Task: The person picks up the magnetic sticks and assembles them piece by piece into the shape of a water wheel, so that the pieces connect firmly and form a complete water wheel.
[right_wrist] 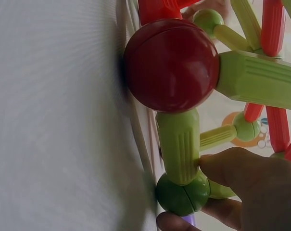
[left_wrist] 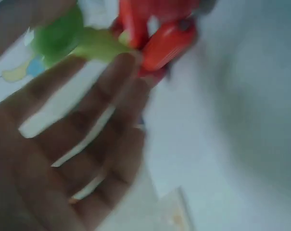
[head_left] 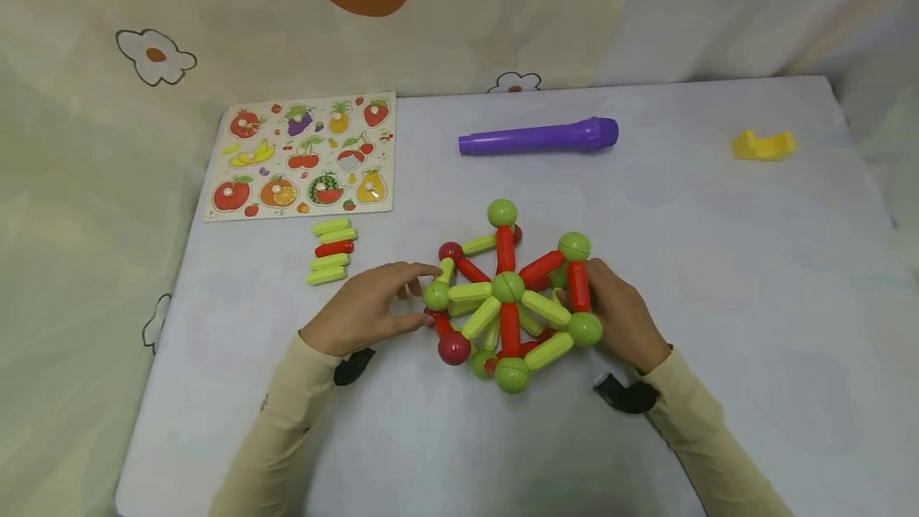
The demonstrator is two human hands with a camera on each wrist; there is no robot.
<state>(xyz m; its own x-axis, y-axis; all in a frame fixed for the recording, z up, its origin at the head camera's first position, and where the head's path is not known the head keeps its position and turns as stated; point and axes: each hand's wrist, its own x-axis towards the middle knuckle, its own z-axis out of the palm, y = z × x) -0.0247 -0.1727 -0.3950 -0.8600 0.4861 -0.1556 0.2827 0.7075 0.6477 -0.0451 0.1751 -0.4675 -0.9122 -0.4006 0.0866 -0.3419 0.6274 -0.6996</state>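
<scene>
A ball-and-stick model (head_left: pixel 508 288) of red and lime-green rods, joined by green and dark red balls, stands between both hands. On its left side, my left hand (head_left: pixel 373 303) reaches with thumb and index finger either side of a green ball (head_left: pixel 436 295). The left wrist view is blurred; the fingers (left_wrist: pixel 94 113) are spread, with tips right at a red rod (left_wrist: pixel 167 45). From the right, my right hand (head_left: pixel 625 311) grips the model low down. Its thumb (right_wrist: pixel 232 166) presses a lime-green rod (right_wrist: pixel 179 144), its fingertips around a dark green ball (right_wrist: pixel 183 195) at the tabletop.
Several loose rods (head_left: pixel 333 248), one of them red, lie in a column left of the model. Behind them is a fruit peg puzzle board (head_left: pixel 384 202). A purple toy microphone (head_left: pixel 538 138) lies behind the model, a yellow block (head_left: pixel 763 147) at far right. Patterned cloth (head_left: pixel 459 38) borders the table.
</scene>
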